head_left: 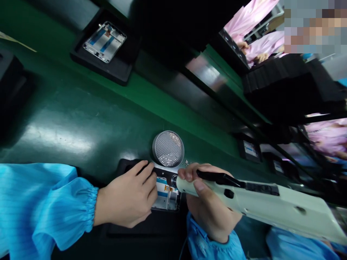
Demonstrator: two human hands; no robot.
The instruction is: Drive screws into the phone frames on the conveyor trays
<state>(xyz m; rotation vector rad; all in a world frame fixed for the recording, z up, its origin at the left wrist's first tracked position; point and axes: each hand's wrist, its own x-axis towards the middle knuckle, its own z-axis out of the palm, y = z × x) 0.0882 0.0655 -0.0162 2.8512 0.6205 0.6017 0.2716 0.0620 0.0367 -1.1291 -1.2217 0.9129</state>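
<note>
Nearest the person, a blue sleeve (54,206) lies along the left edge, leading to the left hand (130,196). Its fingers are bent close together over the left end of an open device frame (169,198); whether they pinch anything is hidden. The frame sits in a black tray (126,164), directly below both hands. The right hand (207,195) is closed around the front of a pale green power driver (271,204), whose metal nose meets the frame's upper part. The driver's long body slants away to the right edge, filling the room on that side.

Just beyond the frame's upper edge stands a round mesh dish (168,148), with small loose pieces (186,162) beside it, leaving little room there. Left of the dish, a broad stretch of green mat (81,119) runs to a dark block (9,86) at the left edge.

Farther off, a second frame (105,41) lies inside the rim of another black tray (119,76). Beyond, at upper right, people in pink sleeves (267,45) work.
</note>
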